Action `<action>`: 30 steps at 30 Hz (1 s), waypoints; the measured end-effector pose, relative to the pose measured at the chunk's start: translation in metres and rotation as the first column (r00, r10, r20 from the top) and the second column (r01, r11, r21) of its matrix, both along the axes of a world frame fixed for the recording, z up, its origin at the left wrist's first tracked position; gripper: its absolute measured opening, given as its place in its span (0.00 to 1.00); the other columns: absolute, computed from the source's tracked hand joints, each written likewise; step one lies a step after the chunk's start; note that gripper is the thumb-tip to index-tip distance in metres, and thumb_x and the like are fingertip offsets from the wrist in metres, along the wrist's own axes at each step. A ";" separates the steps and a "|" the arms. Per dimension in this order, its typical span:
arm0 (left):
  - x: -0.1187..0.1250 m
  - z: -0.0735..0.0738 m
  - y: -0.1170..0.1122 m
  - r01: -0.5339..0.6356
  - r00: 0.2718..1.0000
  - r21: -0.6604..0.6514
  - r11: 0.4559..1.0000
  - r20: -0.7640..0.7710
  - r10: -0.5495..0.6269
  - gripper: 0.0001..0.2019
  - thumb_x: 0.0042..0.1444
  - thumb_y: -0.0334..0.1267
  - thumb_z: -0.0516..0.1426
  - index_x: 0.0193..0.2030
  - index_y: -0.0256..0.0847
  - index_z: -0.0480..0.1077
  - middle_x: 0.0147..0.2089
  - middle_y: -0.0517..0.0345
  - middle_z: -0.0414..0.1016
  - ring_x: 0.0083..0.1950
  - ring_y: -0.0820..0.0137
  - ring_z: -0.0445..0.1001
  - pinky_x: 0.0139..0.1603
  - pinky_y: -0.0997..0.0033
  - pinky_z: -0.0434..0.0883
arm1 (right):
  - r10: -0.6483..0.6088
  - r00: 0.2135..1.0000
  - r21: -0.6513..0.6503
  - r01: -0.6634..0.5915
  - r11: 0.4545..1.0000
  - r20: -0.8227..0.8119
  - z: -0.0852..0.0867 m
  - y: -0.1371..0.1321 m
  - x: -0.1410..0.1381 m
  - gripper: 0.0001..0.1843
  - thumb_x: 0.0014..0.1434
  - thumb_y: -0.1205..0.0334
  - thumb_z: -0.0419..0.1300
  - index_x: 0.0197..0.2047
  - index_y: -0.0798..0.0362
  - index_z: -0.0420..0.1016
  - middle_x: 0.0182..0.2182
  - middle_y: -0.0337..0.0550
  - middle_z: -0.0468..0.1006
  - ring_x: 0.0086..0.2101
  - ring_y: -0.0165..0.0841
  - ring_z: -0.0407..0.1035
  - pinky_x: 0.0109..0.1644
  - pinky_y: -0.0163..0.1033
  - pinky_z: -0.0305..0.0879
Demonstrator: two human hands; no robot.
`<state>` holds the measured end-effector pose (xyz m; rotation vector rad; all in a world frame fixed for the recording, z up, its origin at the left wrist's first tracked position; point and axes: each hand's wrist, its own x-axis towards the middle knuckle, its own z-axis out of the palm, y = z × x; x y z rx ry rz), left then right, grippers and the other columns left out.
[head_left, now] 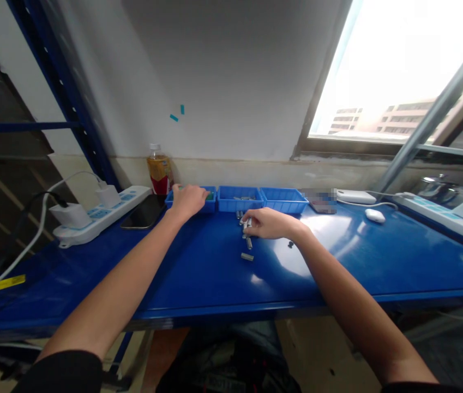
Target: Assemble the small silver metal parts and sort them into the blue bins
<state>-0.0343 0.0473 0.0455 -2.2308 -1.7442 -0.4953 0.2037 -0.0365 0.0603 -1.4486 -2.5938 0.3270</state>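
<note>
My left hand [190, 201] reaches over the left blue bin [210, 206], its fingers curled down into it. Small green pieces [210, 195] show beside the thumb; whatever the fingers hold is hidden. Above the table in front of the middle blue bin [231, 206], my right hand [270, 222] pinches at a small metal cylinder [249, 222] in a loose group of such cylinders. One more cylinder [247, 256] lies apart, closer to the front edge. Thin metal pieces [244, 198] lie in the middle bin.
A right blue bin [283, 203] adjoins the middle one. Small dark pieces [290, 244] lie beneath my right wrist. A phone [143, 213], a drink bottle [160, 172] and a power strip [100, 215] stand left. A white earbud case [374, 216] and another strip [444, 215] lie right.
</note>
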 end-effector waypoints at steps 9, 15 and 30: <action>0.020 -0.007 -0.040 0.306 0.939 0.237 0.922 0.086 -0.334 0.19 0.63 0.43 0.45 0.50 0.37 0.71 0.49 0.46 0.74 0.54 0.59 0.65 0.56 0.57 0.61 | 0.245 0.943 0.046 -0.261 0.964 0.225 0.005 -0.032 -0.016 0.18 0.50 0.50 0.63 0.40 0.52 0.76 0.40 0.48 0.73 0.42 0.40 0.67 0.44 0.39 0.60; 0.043 -0.010 -0.060 0.550 0.835 -0.131 0.825 0.090 -0.543 0.14 0.61 0.44 0.49 0.42 0.42 0.73 0.39 0.53 0.77 0.42 0.64 0.73 0.42 0.69 0.67 | 0.327 0.907 -0.045 -0.327 0.944 0.265 0.002 -0.044 -0.027 0.07 0.54 0.69 0.55 0.29 0.56 0.74 0.28 0.45 0.75 0.28 0.31 0.66 0.31 0.34 0.55; 0.049 -0.017 -0.066 0.544 0.837 -0.138 0.827 0.158 -0.524 0.11 0.59 0.43 0.52 0.37 0.40 0.71 0.39 0.52 0.74 0.40 0.65 0.73 0.38 0.71 0.67 | -0.252 0.937 0.479 0.340 0.809 -0.240 -0.014 0.070 0.014 0.15 0.59 0.60 0.54 0.42 0.60 0.75 0.36 0.53 0.75 0.39 0.39 0.69 0.46 0.40 0.62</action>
